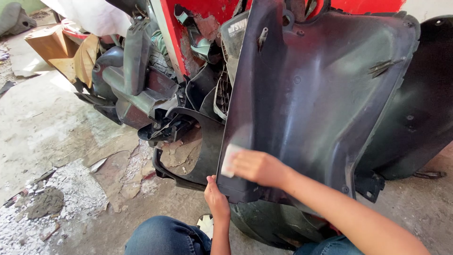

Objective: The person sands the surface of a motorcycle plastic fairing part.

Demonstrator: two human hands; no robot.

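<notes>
Both hands [236,182] on blk panel [311,94]

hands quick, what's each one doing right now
Left hand: gripping the lower edge of the large black plastic panel.
Right hand: pressing a small pale pad against it.

Dark grey plastic panel [321,94], white pad [230,159], red bodywork [198,28], blue jeans [165,236]

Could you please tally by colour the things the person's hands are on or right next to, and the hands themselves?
Black or dark grey: 2 (large plastic panel, curved frame piece)
Pale: 1 (small pad under the right hand)
Hands: 2 (right hand; left hand at the panel's lower edge)
Total: 5
</notes>
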